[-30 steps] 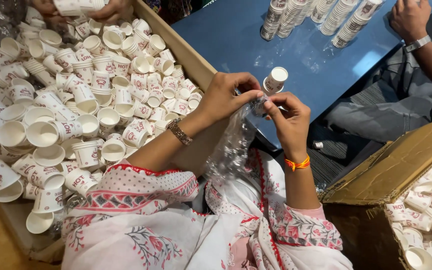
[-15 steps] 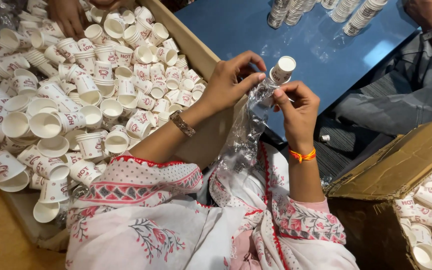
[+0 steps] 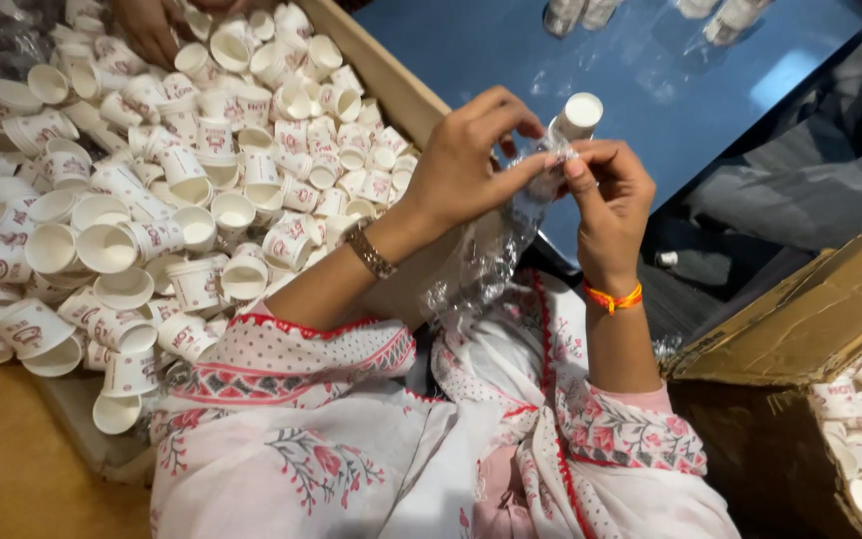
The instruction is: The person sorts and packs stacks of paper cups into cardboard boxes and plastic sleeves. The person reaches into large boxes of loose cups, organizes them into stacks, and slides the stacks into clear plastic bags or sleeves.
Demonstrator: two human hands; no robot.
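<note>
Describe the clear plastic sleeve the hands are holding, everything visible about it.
The clear plastic sleeve is thin, crinkled, glossy film, see-through and long. It hangs slack from the hands down toward the lap. Its upper end wraps a stack of white paper cups, whose top pokes out. The left hand pinches the film from one side and the right hand from the other, both near the top. The lower part looks empty.

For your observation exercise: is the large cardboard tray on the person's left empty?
No, the cardboard tray is heaped with small white paper cups.
</note>
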